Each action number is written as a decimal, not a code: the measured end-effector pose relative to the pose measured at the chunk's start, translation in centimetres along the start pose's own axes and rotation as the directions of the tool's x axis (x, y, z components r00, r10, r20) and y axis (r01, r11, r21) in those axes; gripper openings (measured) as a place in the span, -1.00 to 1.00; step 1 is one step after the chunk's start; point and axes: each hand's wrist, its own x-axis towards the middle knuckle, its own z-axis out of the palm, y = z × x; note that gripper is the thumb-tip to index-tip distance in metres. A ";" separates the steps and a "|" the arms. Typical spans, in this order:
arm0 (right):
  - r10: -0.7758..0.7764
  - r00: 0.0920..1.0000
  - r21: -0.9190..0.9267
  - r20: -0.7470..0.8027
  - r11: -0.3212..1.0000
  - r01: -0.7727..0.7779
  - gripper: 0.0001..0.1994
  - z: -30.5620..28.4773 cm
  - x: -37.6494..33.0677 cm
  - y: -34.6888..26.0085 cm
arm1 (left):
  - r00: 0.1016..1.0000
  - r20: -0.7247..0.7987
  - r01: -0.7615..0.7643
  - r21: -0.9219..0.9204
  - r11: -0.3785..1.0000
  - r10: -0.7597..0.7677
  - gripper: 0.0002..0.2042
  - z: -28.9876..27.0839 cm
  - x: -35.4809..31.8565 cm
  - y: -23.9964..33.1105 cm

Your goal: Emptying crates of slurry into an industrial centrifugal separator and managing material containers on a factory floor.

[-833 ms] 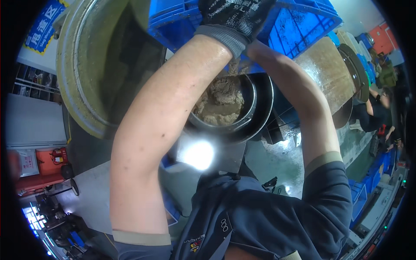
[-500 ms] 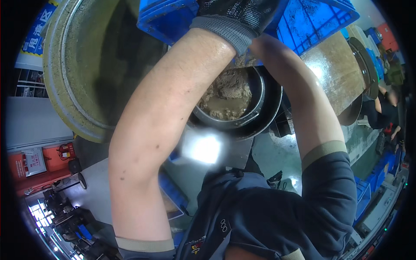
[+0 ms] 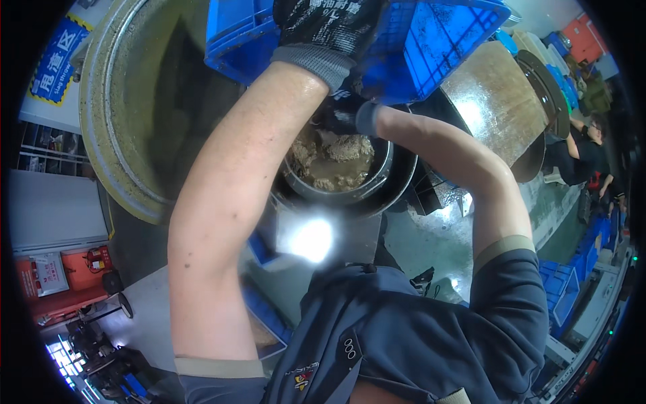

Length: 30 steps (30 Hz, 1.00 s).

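We have our left hand (image 3: 330,30), in a dark coated glove with a grey knit cuff, clamped on the near wall of the blue plastic crate (image 3: 431,47) at twelve o'clock, fingers curled over its rim. Our right hand (image 3: 340,114), also gloved, sits lower, just under the crate and above the round metal pot (image 3: 383,178); its fingers are tucked out of sight behind the left forearm, so we cannot tell whether that grip is closed on the crate's underside or only pressing against it.

The crate is tipped up over the pot, and the pot, just below centre, holds wet brownish-grey sludge (image 3: 336,161) in lumps with liquid around them. The pot rests inside a darker outer ring, on what may be a machine housing.

What we judge could go wrong: the crate's walls are slotted and smeared, and the gloves look wet, so the top grip could slide and the crate drop onto the pot's rim. If we tilt off-centre, sludge may fall past the rim onto the wet green floor (image 3: 431,242) at four o'clock, already shiny and likely slippery underfoot.

A large open drum (image 3: 128,155) stands at nine o'clock, a tilted brown drum (image 3: 498,94) at two o'clock, and another person (image 3: 585,151) works at three o'clock, well apart.
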 end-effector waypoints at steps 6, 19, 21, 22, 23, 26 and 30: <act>-0.275 0.386 -0.014 -0.880 0.829 0.559 -0.70 -4.2 -1.5 14.0 | 0.993 0.114 0.047 -0.072 0.996 -0.039 -0.82 0.0 2.0 1.8; -0.012 0.816 -0.204 -0.578 0.970 -0.130 -0.72 -3.4 -5.6 6.2 | 0.991 0.121 0.056 -0.021 0.998 -0.053 -0.84 0.6 1.3 0.2; 0.259 0.650 -0.101 -0.714 0.881 -0.461 -0.69 -4.1 -8.2 10.9 | 0.984 0.159 0.087 -0.066 0.994 -0.076 -0.84 -0.3 3.5 1.7; 0.255 0.659 -0.098 -0.707 0.888 -0.449 -0.69 -3.2 -7.6 9.9 | 0.982 0.173 0.091 -0.055 0.994 -0.080 -0.84 -0.2 2.8 1.2; 0.253 0.695 -0.143 -0.674 0.878 -0.458 -0.70 -1.9 -6.9 8.7 | 0.988 0.138 0.075 -0.052 0.996 -0.068 -0.84 0.0 2.1 0.7; 0.331 0.674 -0.060 -0.661 0.871 -0.487 -0.74 0.9 -6.0 5.1 | 0.990 0.117 0.096 -0.120 0.988 -0.082 -0.84 0.5 1.8 1.2; 0.176 0.529 0.110 -0.830 0.982 -0.154 -0.75 3.6 -4.7 4.9 | 0.980 0.169 0.108 -0.008 0.994 -0.105 -0.84 -0.3 2.1 1.2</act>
